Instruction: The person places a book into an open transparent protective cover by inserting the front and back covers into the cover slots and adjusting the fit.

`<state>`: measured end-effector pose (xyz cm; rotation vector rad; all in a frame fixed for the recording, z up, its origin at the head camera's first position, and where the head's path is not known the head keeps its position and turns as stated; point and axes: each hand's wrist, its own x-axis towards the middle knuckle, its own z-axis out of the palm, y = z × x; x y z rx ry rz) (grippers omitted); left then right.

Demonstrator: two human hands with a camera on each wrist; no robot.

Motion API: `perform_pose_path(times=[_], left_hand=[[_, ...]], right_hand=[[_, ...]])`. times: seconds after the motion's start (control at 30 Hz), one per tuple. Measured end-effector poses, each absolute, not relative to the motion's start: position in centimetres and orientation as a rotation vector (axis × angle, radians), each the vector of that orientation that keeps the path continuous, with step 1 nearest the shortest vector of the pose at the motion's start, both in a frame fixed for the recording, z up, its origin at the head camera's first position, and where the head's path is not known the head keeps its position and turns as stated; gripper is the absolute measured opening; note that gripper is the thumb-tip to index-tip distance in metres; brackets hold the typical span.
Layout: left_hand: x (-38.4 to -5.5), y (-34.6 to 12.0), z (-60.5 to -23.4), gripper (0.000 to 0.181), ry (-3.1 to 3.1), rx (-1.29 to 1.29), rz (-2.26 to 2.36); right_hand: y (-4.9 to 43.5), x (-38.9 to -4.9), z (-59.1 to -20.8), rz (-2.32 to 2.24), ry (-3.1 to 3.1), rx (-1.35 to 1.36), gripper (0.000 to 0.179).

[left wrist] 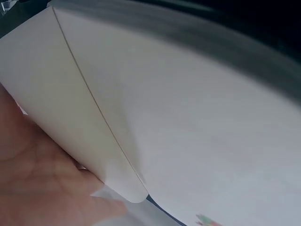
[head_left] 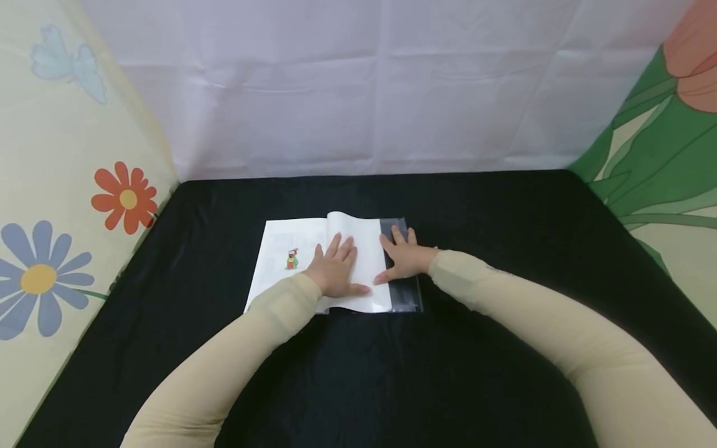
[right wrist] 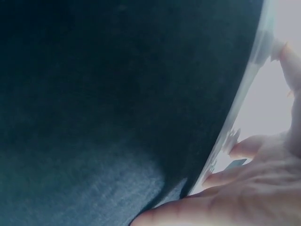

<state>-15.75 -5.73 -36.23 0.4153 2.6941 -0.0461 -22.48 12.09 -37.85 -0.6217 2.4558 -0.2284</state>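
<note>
An open book (head_left: 274, 274) with white pages lies on the black cloth; a small coloured figure is printed on its left page. From the book's right edge sticks out a strip of clear plastic film (head_left: 404, 297). My left hand (head_left: 335, 270) rests with spread fingers on the right page, close to the fold. Spread over that page's right edge and the film is my right hand (head_left: 407, 257), its thumb on the paper. The left wrist view shows the left hand (left wrist: 42, 183) beside the page fold. In the right wrist view, the right hand's fingers (right wrist: 202, 209) lie extended along the film.
Black cloth (head_left: 504, 218) covers the table around the book. A white sheet (head_left: 336, 93) hangs behind it. Flower-printed panels stand at the left (head_left: 50, 155) and right (head_left: 672, 162) sides.
</note>
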Motion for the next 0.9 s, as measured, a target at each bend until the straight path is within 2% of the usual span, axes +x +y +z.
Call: perform_pose_path(times=[0.27,0.47,0.9], left_hand=[[-15.9,-6.8,-35.4,0.087,2.672,0.447,0.104],[-15.6,-8.2,-34.5,0.092,2.614,0.472,0.18],[-15.6,-8.9,-34.8,0.095,2.582,0.503,0.184]], right_hand=[[12.0,-22.7,-37.7,-0.238,2.453,-0.627,0.106],[12.1,-22.6,-37.9,-0.231,2.459,-0.605,0.107],[12.2,-22.6,-37.6,-0.277,2.418,-0.648,0.107]])
